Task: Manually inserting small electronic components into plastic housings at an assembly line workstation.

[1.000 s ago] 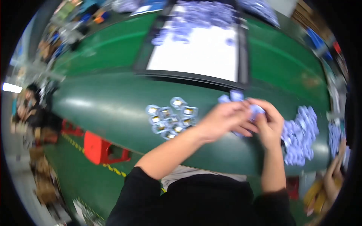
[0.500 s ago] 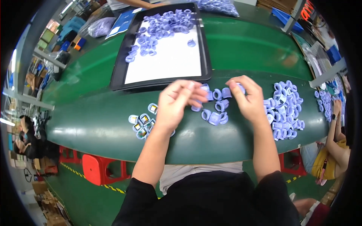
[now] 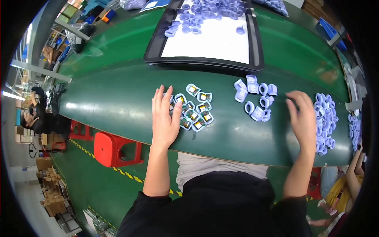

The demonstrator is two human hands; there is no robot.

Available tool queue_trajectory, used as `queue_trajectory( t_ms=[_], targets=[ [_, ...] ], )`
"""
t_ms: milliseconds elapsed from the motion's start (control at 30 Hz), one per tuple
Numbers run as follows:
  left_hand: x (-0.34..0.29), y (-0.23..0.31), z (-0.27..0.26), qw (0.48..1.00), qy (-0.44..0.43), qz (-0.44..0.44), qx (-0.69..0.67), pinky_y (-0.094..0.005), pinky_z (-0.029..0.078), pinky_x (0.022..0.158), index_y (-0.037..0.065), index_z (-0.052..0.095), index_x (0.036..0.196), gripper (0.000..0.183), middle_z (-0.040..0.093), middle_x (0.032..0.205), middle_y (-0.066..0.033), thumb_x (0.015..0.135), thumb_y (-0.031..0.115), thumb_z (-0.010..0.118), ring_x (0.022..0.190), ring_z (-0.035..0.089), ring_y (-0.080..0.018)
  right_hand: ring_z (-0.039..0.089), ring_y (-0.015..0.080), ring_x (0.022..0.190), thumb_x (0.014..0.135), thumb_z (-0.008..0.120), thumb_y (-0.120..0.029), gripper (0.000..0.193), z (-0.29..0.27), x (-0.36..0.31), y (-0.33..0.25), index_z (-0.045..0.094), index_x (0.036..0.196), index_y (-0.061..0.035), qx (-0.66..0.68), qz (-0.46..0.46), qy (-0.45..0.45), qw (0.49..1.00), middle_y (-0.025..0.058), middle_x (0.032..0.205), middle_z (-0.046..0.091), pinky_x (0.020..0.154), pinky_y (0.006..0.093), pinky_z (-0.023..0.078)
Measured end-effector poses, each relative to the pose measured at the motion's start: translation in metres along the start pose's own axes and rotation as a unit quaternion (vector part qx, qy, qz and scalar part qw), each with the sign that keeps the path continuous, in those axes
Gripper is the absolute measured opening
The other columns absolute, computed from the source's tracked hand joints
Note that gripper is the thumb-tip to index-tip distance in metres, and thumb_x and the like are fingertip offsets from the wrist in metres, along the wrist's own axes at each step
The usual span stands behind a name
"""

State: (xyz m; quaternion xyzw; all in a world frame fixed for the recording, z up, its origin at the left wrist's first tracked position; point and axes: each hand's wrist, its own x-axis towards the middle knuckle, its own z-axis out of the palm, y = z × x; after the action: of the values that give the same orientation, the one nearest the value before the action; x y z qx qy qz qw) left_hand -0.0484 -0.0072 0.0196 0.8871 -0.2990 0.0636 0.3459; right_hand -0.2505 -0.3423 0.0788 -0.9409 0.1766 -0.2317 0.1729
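My left hand (image 3: pixel 162 118) lies with fingers stretched out at the left edge of a cluster of small open electronic casings (image 3: pixel 192 115), pale-rimmed with green boards and white and yellow parts inside. Its fingers cover part of that cluster. My right hand (image 3: pixel 303 120) is over the table between two groups of purple rings, thumb and fingers apart, nothing seen in it. To its left sits a small loose group of purple rings (image 3: pixel 257 114). Just right of it lies a larger heap of purple rings (image 3: pixel 324 118), partly hidden by the hand.
A black tray (image 3: pixel 205 62) with a white lining stands beyond my hands, purple rings heaped at its far end. A red stool (image 3: pixel 106 150) is left below the table edge. At far right, a co-worker's arm (image 3: pixel 354 170) rests near more purple rings (image 3: pixel 354 128).
My left hand has moved left, from beside the loose rings to the casings, its fingers straightening. My right hand has drawn away rightward from the loose rings. The view has shifted.
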Motion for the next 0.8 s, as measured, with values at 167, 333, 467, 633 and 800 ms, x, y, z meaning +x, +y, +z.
queue_trajectory(
  t_ms=[167, 333, 467, 633, 800],
  targets=[
    [0.012, -0.001, 0.013, 1.0, -0.012, 0.006, 0.001, -0.0486, 0.031, 0.117, -0.002, 0.053, 0.139, 0.048, 0.047, 0.148, -0.0268, 0.101, 0.028, 0.057, 0.142, 0.038, -0.0432, 0.062, 0.0357, 0.101, 0.086, 0.071, -0.007, 0.022, 0.03, 0.04, -0.055, 0.065, 0.107, -0.0009, 0.086, -0.083, -0.07, 0.99, 0.0148, 0.104, 0.066, 0.088, 0.0409, 0.05],
    [0.033, 0.008, 0.008, 0.999, -0.007, -0.032, -0.008, -0.0464, 0.039, 0.109, 0.0, 0.065, 0.119, 0.036, 0.06, 0.132, -0.0196, 0.094, 0.026, 0.067, 0.126, 0.05, -0.0388, 0.057, 0.0329, 0.096, 0.078, 0.076, -0.007, 0.023, 0.049, 0.042, -0.048, 0.064, 0.097, -0.0038, -0.05, -0.068, -0.077, 0.993, 0.0121, 0.094, 0.062, 0.09, 0.0414, 0.046],
    [0.046, 0.019, 0.014, 0.999, -0.022, -0.029, 0.034, -0.0435, 0.043, 0.103, 0.005, 0.072, 0.107, 0.025, 0.062, 0.126, -0.0171, 0.087, 0.021, 0.074, 0.122, 0.052, -0.0351, 0.056, 0.0325, 0.096, 0.072, 0.08, -0.007, 0.027, 0.049, 0.035, -0.039, 0.062, 0.092, -0.0037, 0.004, -0.048, -0.08, 0.996, 0.0103, 0.094, 0.061, 0.094, 0.0428, 0.043],
    [0.066, 0.027, 0.008, 0.999, -0.035, 0.023, 0.008, -0.0418, 0.046, 0.1, 0.005, 0.075, 0.092, 0.017, 0.073, 0.107, -0.0115, 0.078, 0.014, 0.079, 0.113, 0.058, -0.0331, 0.057, 0.0321, 0.104, 0.074, 0.077, -0.004, 0.024, 0.049, 0.039, -0.035, 0.06, 0.09, -0.0033, 0.066, -0.108, -0.049, 0.991, 0.0102, 0.097, 0.063, 0.1, 0.0418, 0.04],
    [0.079, 0.071, 0.005, 0.998, -0.065, 0.009, -0.023, -0.0346, 0.055, 0.083, 0.001, 0.071, 0.096, 0.014, 0.074, 0.096, -0.0107, 0.086, 0.009, 0.075, 0.086, 0.069, -0.0261, 0.063, 0.024, 0.084, 0.085, 0.071, -0.004, 0.017, 0.038, 0.043, -0.041, 0.059, 0.098, -0.0025, 0.251, 0.037, -0.032, 0.967, 0.0088, 0.093, 0.067, 0.078, 0.0337, 0.05]
  ],
)
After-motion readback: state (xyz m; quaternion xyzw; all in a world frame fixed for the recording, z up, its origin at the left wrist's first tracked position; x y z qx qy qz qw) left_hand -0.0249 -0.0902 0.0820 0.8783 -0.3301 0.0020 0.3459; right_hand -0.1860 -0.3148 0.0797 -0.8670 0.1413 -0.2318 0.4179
